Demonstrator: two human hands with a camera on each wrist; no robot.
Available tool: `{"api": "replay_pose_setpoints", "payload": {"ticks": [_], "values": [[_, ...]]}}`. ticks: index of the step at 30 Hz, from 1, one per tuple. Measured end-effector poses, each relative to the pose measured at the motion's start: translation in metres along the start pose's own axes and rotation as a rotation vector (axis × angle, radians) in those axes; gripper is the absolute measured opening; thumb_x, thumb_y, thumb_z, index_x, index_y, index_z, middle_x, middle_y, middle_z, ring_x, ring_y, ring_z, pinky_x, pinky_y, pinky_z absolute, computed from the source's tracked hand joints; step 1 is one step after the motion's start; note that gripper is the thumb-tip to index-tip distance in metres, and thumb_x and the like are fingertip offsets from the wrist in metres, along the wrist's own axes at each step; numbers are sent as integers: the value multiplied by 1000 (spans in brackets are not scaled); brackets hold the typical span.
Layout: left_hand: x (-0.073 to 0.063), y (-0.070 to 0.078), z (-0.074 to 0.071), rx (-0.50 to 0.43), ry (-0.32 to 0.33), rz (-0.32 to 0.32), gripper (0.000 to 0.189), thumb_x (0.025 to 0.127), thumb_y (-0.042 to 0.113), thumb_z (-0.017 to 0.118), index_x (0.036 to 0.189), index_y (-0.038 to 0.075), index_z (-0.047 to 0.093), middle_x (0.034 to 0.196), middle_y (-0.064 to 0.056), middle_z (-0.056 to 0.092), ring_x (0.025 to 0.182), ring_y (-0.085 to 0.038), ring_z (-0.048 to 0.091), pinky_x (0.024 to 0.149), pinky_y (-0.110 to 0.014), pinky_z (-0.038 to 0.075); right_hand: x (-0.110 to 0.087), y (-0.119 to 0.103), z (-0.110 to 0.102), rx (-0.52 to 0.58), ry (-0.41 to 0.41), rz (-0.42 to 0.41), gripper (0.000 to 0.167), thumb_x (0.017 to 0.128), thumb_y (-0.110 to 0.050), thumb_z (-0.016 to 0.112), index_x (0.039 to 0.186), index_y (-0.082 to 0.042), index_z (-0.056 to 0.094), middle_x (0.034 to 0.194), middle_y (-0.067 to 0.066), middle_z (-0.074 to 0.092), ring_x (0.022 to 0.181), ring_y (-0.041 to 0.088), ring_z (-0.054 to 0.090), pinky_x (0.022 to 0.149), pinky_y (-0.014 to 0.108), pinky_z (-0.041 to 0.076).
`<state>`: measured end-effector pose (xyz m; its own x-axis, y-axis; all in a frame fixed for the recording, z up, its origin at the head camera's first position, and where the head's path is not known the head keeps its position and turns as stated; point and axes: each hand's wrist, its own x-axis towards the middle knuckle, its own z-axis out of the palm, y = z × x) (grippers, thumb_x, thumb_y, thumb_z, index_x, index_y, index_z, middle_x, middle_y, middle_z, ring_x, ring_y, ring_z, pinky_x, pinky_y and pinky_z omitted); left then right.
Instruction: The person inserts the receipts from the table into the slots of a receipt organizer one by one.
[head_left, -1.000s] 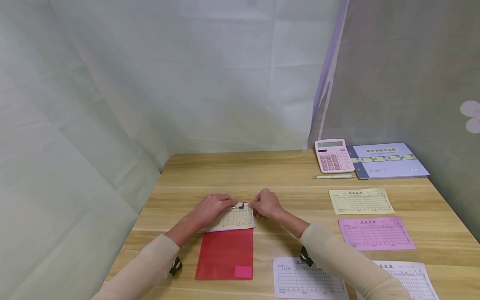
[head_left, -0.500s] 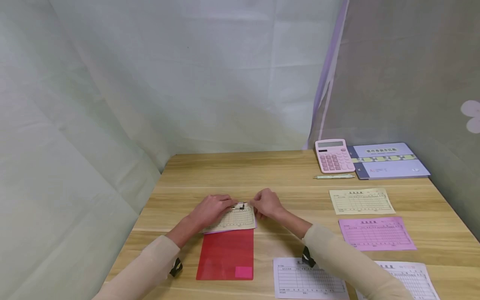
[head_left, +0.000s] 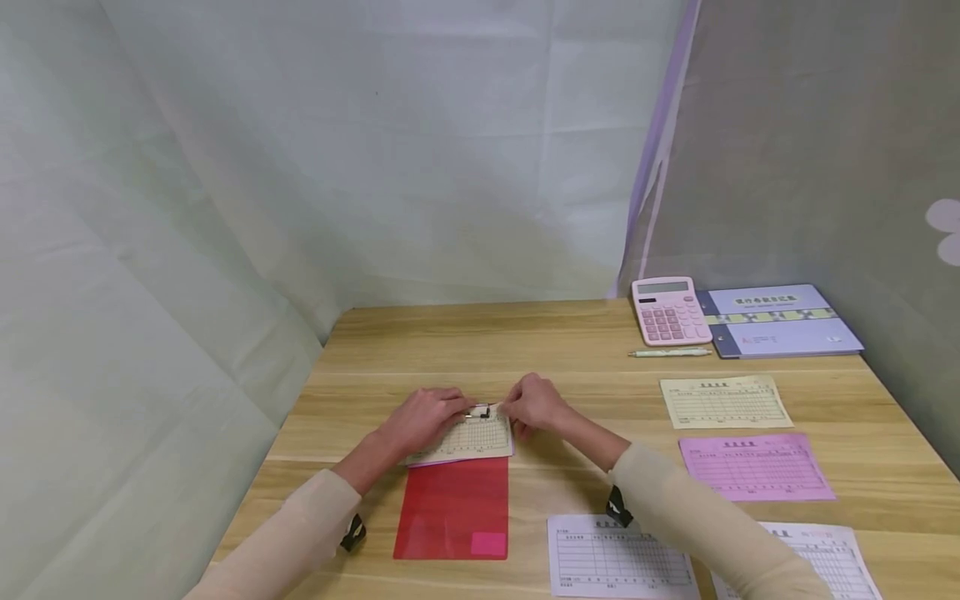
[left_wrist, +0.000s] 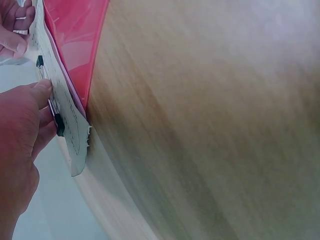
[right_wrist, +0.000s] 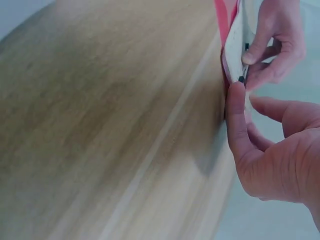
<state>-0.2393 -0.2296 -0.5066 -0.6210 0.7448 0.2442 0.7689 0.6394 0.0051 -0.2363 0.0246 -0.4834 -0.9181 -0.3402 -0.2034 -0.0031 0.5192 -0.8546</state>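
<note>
On a wooden surface, a left hand grips a clip over slips atop a red folder as the right hand pinches their edge, the stack gathered, its fastening apparently unfinished, four loose forms alongside.

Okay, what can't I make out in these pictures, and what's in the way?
Head: left part of the cream slip on the red folder, hidden by the left hand.
Head: rightmost white slip, partly behind the right sleeve, cut off by the bottom edge.
Head: calculator key labels, too small.
Right wrist: whether the right hand pinches the slip; its thumb hides the corner.
</note>
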Motion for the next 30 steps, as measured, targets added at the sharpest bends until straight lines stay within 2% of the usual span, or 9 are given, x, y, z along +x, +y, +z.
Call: {"api": "replay_pose_setpoints", "payload": {"ticks": [4,7,10,15,23,30], "values": [[-1,0,1,19,13,8,28,101,16,75,129,13,78,112,-1,76,99,-17,75,84,-36,62,-3,-1,2,57,-55,39,17,98,-4,75,83,5,74,64,14,71,48,19,68,51,35,60],[-1,1,1,39,35,31,28,101,14,75,128,12,78,111,-3,76,99,-18,75,82,-36,63,-6,0,6,111,-63,48,22,97,-2,74,78,7,70,62,14,70,47,17,66,52,35,61],[-2,1,2,49,48,49,26,101,12,74,127,12,78,110,-3,76,97,-19,75,80,-37,63,-8,2,9,173,-44,54,19,97,2,72,80,8,70,61,14,70,47,16,65,53,35,61],[-2,2,1,46,31,36,27,102,11,72,128,13,77,111,-3,76,99,-19,75,82,-37,63,-9,3,12,243,-22,69,13,97,3,72,86,11,71,63,16,70,46,16,65,53,35,61],[-2,1,1,53,7,23,25,104,11,69,128,14,77,111,-2,76,99,-18,75,84,-36,62,-9,3,14,249,-24,93,15,99,1,71,86,8,72,70,16,73,50,17,67,54,33,61],[-2,1,1,41,-5,14,26,105,11,69,129,14,77,112,-2,76,101,-18,74,85,-36,62,-11,2,13,250,-37,82,14,99,1,70,89,10,74,73,17,73,53,17,68,57,34,62]]}}
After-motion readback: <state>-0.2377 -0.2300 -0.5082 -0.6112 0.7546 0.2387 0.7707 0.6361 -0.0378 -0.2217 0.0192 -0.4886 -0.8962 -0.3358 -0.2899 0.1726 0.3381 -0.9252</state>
